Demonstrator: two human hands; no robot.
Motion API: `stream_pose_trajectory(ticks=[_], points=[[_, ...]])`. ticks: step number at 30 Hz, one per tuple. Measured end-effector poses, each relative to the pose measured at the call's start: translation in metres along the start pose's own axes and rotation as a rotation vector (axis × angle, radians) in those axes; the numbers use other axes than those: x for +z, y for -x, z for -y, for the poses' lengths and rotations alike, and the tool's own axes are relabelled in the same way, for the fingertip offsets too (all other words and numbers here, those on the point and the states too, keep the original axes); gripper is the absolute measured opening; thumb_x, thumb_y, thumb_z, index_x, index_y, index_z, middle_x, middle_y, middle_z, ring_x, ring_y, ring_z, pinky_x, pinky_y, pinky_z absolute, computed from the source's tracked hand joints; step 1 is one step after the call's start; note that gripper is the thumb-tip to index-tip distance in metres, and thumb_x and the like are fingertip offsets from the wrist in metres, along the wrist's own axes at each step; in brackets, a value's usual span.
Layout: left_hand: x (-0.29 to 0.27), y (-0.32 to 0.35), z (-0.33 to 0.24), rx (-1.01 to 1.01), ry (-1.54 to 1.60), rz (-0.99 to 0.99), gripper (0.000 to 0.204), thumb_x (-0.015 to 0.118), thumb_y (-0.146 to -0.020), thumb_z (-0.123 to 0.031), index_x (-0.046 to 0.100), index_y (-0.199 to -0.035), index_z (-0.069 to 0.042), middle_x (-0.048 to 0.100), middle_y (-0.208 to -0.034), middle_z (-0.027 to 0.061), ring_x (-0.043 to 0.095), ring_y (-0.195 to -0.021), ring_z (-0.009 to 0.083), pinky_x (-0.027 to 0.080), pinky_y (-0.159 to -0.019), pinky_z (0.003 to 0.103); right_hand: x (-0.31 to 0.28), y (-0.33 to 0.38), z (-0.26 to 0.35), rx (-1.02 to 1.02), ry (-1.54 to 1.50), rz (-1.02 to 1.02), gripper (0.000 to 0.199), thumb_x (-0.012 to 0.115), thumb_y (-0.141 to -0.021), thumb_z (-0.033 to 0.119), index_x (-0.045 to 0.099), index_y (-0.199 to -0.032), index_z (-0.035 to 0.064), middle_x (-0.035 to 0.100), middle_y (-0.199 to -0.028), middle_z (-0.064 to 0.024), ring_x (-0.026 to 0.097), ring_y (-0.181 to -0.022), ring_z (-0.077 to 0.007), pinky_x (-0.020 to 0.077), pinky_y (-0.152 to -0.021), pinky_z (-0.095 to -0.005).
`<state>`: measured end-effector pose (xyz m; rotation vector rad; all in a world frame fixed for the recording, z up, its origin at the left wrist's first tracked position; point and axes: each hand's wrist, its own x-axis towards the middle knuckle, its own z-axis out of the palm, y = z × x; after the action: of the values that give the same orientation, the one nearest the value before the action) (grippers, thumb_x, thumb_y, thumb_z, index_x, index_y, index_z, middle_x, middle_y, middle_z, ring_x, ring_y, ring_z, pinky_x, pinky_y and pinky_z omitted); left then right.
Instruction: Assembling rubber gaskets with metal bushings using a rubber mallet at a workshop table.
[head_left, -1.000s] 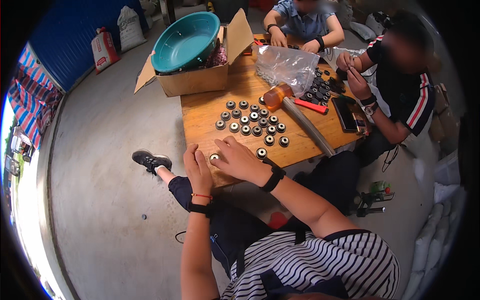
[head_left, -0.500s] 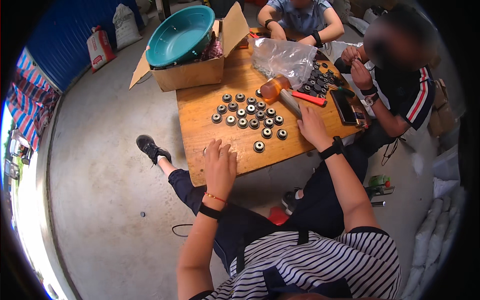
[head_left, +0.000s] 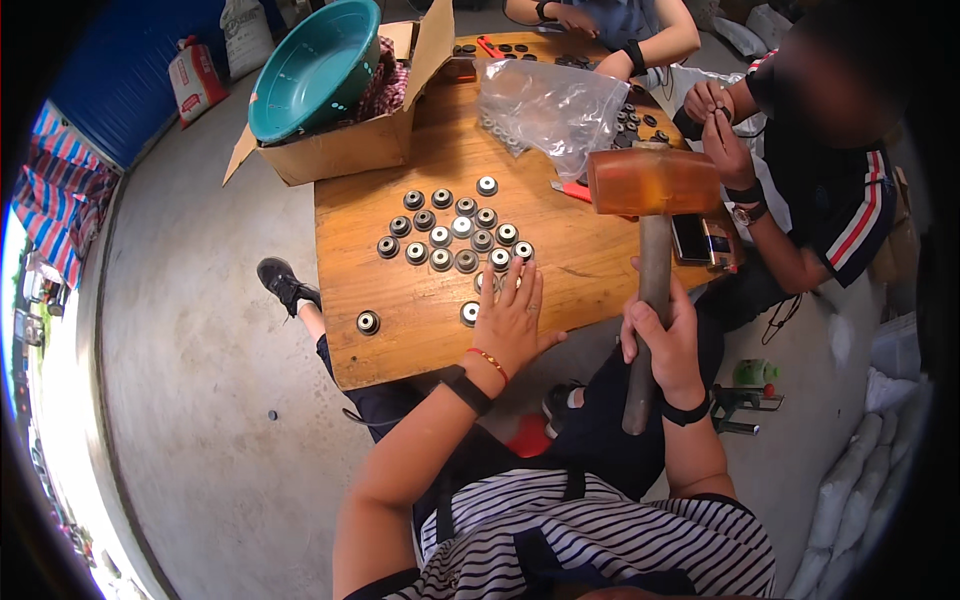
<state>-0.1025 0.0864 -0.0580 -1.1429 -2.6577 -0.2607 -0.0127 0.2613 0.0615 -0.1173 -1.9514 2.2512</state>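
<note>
My right hand (head_left: 668, 340) is wrapped round the grey handle of a mallet (head_left: 655, 182) with a translucent amber head. The mallet is held upright, head up, over the table's right front edge. With fingers stretched out, my left hand (head_left: 508, 325) reaches over the table's front part and partly covers a few small round black parts with metal centres. Beyond its fingertips sits a cluster of the same round parts (head_left: 461, 227). A single round part (head_left: 368, 322) stands apart at the front left. Whether my left fingers touch any part is hard to tell.
A cardboard box (head_left: 340, 148) holding a teal basin (head_left: 318, 75) stands at the table's far left. A clear plastic bag (head_left: 550, 110), red-handled tool (head_left: 572, 190) and phone (head_left: 690, 238) lie farther right. Two people work at the far and right sides.
My right hand has gripped the mallet and raised it off the table. My left hand has moved right, over the front parts, exposing a single part at the front left. The view has shifted.
</note>
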Motion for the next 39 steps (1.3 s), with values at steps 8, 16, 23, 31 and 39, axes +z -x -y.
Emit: stream_pose_trajectory(ticks=[8,16,23,31,39], points=[[-0.045,0.005,0.04,-0.125,-0.038,0.158,0.083,0.041,-0.09,-0.063,0.039,-0.14,0.004,0.032,-0.149,0.0237,0.021,-0.142,0.0359,0.011,-0.114,0.054,-0.055,0.051,-0.012,0.001,-0.09,-0.1,0.063,0.067,-0.087,0.022,0.036,-0.135,-0.0037,0.052,-0.071,-0.0059,0.051,-0.048,-0.0107,0.0427,-0.046,-0.0215],[-0.004,-0.127,0.04,-0.101,-0.207,0.291,0.087,0.035,-0.09,-0.067,0.034,-0.143,0.002,0.026,-0.151,0.0244,0.017,-0.144,0.0359,0.011,-0.115,0.053,-0.052,0.03,-0.014,0.009,-0.177,-0.097,0.058,0.064,-0.088,0.013,0.035,-0.135,-0.0033,0.054,-0.076,-0.005,0.052,-0.051,-0.0091,0.0434,-0.048,-0.0213],[-0.004,-0.12,0.075,-0.293,-0.274,0.374,0.097,0.025,-0.089,-0.073,0.03,-0.144,0.006,0.029,-0.151,0.0227,0.019,-0.144,0.0351,0.01,-0.115,0.053,-0.049,0.024,-0.021,0.018,-0.203,-0.018,0.05,0.063,-0.088,0.008,0.038,-0.13,-0.0022,0.056,-0.078,-0.0041,0.051,-0.053,-0.0077,0.0439,-0.049,-0.0217],[-0.046,-0.054,0.115,-0.214,-0.306,0.314,0.081,0.033,-0.093,-0.064,0.039,-0.141,0.002,0.035,-0.146,0.0237,0.024,-0.141,0.0353,0.015,-0.115,0.05,-0.032,0.007,-0.03,0.041,-0.155,0.056,0.047,0.062,-0.09,0.01,0.04,-0.13,-0.002,0.055,-0.078,-0.0035,0.051,-0.053,-0.0078,0.043,-0.049,-0.0208],[-0.085,0.078,0.062,-0.402,0.281,-0.124,0.025,0.068,-0.082,-0.023,0.066,-0.099,-0.004,0.063,-0.102,0.0104,0.057,-0.097,0.0283,0.044,-0.082,0.038,0.023,0.023,-0.024,0.027,-0.195,0.135,0.064,0.062,-0.086,0.003,0.029,-0.141,0.0008,0.055,-0.089,-0.0081,0.056,-0.063,-0.0113,0.0502,-0.055,-0.0237]])
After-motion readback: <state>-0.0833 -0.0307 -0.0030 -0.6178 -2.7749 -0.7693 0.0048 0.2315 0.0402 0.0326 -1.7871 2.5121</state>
